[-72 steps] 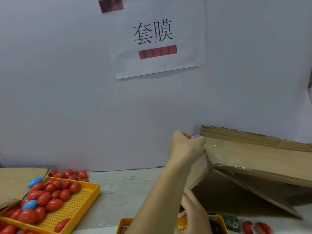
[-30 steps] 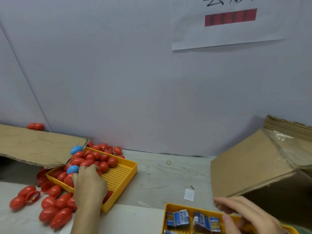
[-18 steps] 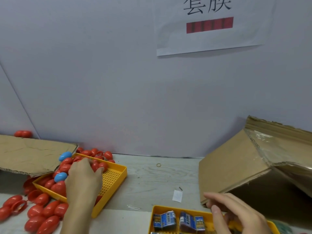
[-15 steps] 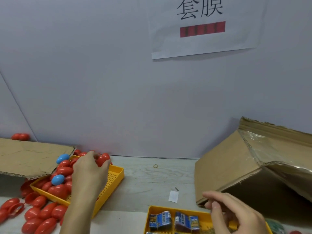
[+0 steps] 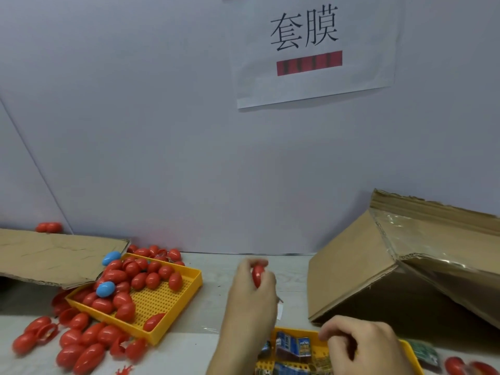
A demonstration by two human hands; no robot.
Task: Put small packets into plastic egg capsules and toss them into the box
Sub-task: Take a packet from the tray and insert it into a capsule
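My left hand point(image 5: 250, 296) grips a red egg capsule point(image 5: 257, 276) above the table's middle, between the two yellow trays. My right hand point(image 5: 361, 347) hovers with curled fingers over the near yellow tray point(image 5: 411, 353), which holds small blue packets point(image 5: 295, 346); whether it pinches a packet is hidden. The left yellow tray point(image 5: 162, 301) holds several red capsules and two blue ones point(image 5: 105, 289). The big cardboard box point(image 5: 351, 269) lies tilted at the right, its opening facing the near side.
More red capsules point(image 5: 81, 345) lie loose on the table at the lower left. A cardboard flap point(image 5: 48, 255) overhangs the left tray. Red capsule halves point(image 5: 468, 366) sit at the bottom right. A paper sign point(image 5: 311, 50) hangs on the wall.
My left hand lifted a red capsule out of the left tray and carried it right to the table's middle. My right hand stayed over the packet tray, its fingers curling in.
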